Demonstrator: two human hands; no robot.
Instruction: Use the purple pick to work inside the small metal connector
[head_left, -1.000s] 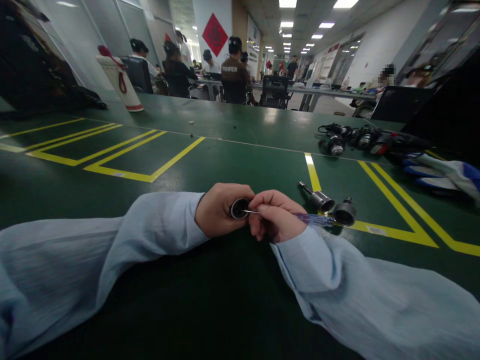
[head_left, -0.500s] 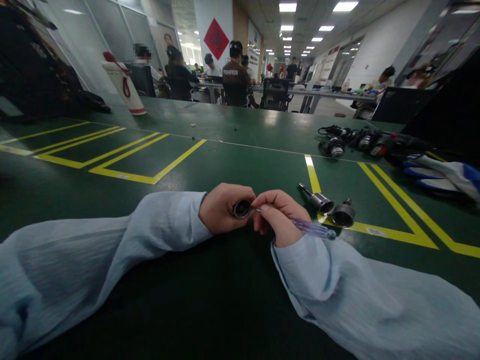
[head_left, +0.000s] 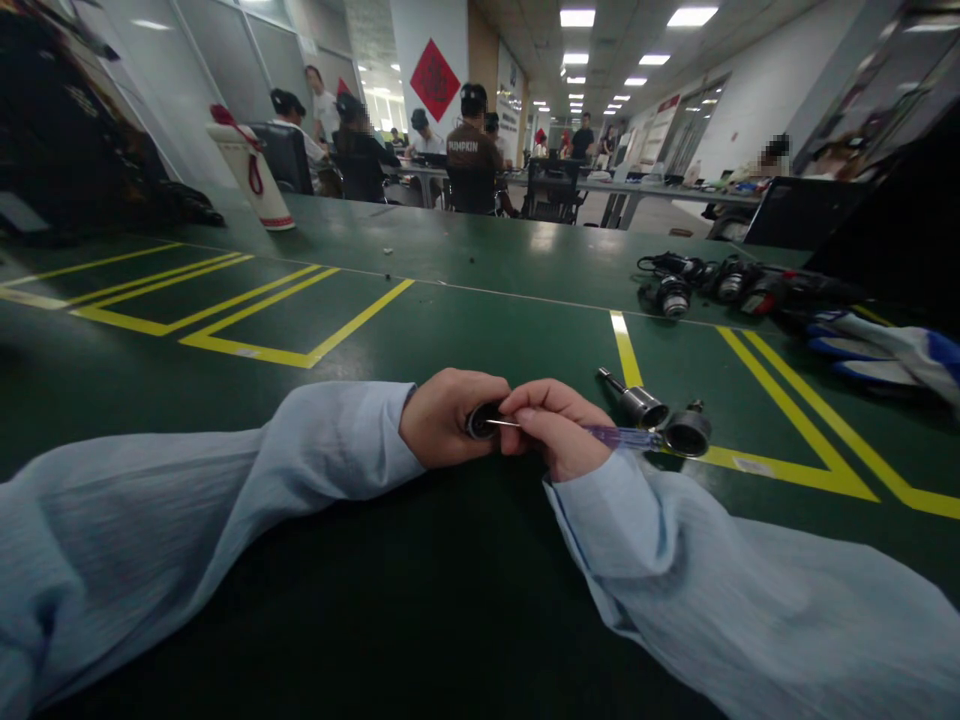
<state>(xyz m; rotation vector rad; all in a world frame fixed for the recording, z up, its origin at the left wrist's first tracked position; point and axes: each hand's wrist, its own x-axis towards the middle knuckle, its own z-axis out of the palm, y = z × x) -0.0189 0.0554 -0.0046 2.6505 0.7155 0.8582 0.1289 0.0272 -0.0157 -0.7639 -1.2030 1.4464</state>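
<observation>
Low on the bench (head_left: 465, 330), the left hand (head_left: 442, 420) grips a round metal part (head_left: 477, 421); the right hand (head_left: 559, 437), pinching a purple-handled screwdriver (head_left: 626, 437), has levelled it, tip back inside.

Upper centre of the frame: white capitals reading "PUMPKIN" are showing across the back of a seated person's brown shirt (head_left: 470, 150). Just above left, a red diamond sign (head_left: 434, 78) is bearing a dark character, not legible. Wall posters (head_left: 508, 95) beside it are carrying print too small to read.
</observation>
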